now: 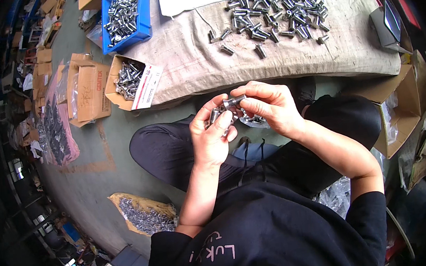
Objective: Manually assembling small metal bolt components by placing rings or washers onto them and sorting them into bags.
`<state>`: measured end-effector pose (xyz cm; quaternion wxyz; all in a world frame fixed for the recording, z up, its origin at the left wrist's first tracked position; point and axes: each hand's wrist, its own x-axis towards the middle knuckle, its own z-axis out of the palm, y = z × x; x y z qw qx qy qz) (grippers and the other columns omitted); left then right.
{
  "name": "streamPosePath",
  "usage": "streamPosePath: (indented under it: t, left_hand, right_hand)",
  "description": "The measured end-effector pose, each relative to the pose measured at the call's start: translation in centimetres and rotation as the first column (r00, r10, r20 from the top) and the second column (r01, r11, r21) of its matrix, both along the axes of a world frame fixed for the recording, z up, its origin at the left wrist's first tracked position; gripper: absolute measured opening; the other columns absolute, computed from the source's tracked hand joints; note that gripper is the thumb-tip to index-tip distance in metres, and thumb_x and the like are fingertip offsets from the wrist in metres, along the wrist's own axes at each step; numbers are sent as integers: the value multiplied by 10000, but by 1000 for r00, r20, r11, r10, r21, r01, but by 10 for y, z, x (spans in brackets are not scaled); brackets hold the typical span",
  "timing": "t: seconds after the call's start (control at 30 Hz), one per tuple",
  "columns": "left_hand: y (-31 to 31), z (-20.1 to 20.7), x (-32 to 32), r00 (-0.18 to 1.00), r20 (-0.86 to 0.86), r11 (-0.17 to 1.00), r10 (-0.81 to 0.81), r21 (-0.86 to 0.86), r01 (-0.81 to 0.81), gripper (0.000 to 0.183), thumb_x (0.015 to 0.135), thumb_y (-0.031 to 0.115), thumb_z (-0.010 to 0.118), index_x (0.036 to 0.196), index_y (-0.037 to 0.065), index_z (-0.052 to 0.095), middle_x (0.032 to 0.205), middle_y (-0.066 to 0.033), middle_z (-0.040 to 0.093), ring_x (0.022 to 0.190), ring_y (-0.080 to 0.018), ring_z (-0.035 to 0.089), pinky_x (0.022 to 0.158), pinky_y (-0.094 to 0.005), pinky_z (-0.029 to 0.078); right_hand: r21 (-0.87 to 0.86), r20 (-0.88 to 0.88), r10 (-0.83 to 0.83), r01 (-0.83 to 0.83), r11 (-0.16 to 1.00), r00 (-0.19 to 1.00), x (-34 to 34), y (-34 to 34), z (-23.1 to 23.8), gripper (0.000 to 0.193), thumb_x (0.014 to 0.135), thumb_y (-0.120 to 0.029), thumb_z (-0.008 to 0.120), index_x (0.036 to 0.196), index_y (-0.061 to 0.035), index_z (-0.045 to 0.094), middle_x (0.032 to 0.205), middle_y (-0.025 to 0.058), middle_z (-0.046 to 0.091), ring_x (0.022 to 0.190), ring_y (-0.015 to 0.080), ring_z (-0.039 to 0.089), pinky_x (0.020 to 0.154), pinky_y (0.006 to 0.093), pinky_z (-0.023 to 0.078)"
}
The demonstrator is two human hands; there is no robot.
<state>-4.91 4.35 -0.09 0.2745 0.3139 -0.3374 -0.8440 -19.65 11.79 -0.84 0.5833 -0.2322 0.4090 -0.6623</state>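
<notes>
Both of my hands are raised over my lap, just short of the cloth-covered table. Thumb and fingers of my right hand pinch one end of a shiny metal bolt. Its other end reaches the fingers of my left hand, which is curled round a few more metal pieces that look like bolts. My fingers cover parts of them, so their full shape is hidden. Beneath the right hand, small metal parts show in what looks like a clear bag.
A large heap of bolts lies on the table. At its left stand a blue bin and a small carton, both with metal parts. An open cardboard box is at right. More parts lie on yellow sheeting on the floor.
</notes>
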Motion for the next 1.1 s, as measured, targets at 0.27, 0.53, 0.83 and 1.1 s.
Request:
streamPosePath:
  t: [0.27, 0.53, 0.83, 1.1]
  left_hand:
    - [1, 7, -3, 999, 16, 996, 44, -82, -43, 294, 789, -31, 559, 1080, -13, 524, 892, -76, 587, 714, -101, 573, 426, -174, 361]
    - [-4, 5, -2, 999, 44, 995, 14, -100, -10, 276, 796, 2, 571, 1069, -13, 527, 854, -76, 597, 686, -97, 574, 423, -171, 355]
    - [-11, -16, 16, 991, 115, 993, -67, 108, 55, 329, 904, 335, 421, 894, 22, 524, 752, -97, 562, 663, -191, 587, 363, -184, 340]
    - [-22, -15, 53, 987, -15, 951, -160, 265, 158, 605, 831, 602, 289, 842, 35, 500, 722, -117, 562, 671, -233, 589, 355, -205, 348]
  right_hand:
    - [-58, -121, -11, 4, 998, 993, -1, 1, -3, 250, 815, 11, 550, 1064, 15, 568, 940, 64, 583, 830, 110, 575, 758, 223, 460]
    - [-196, -300, -103, 44, 980, 948, 1, -3, -3, 228, 805, 29, 548, 1030, 17, 582, 921, 63, 570, 799, 105, 565, 732, 217, 455]
    - [399, -363, 201, -43, 916, 910, -18, -42, -30, 186, 801, -164, 558, 792, 15, 611, 613, 31, 577, 494, 67, 486, 453, 202, 393]
    - [-23, -46, 19, -20, 1000, 999, 0, -222, 27, 504, 798, -156, 598, 1228, 22, 404, 1000, 111, 599, 814, 126, 570, 672, 255, 468]
